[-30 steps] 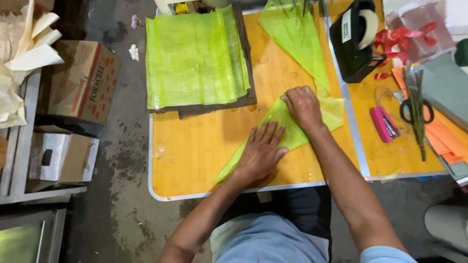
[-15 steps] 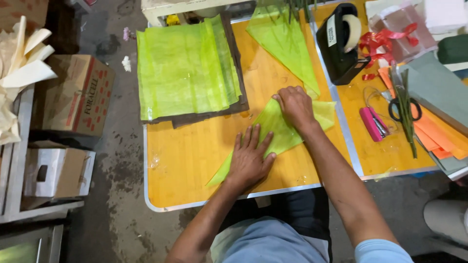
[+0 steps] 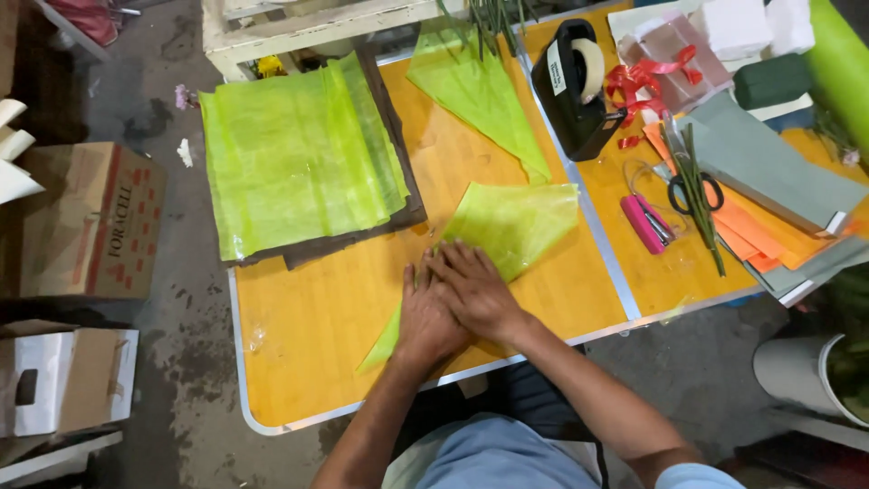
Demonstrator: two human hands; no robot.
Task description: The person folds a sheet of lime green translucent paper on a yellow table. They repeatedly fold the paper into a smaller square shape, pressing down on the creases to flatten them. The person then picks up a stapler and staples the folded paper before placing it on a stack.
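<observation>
Under the flattened fingers of the left hand (image 3: 425,317) and right hand (image 3: 475,292), laid side by side, one folded green sheet (image 3: 511,225) is pressed to the orange worktop (image 3: 308,335); nothing is gripped. Beyond the fingers one stack of green sheets (image 3: 299,154) and one green cone (image 3: 480,91) are seen, with one tape dispenser (image 3: 575,86), one pink stapler (image 3: 644,223) and one pair of scissors (image 3: 695,192) to their right.

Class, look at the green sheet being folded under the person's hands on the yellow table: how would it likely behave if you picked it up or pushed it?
The green sheet looks thin and slightly see-through, so it is probably light and floppy. Both hands, left hand and right hand, press it flat, suggesting it may spring open if released. Its glossy surface could slide easily on the smooth table.
</observation>
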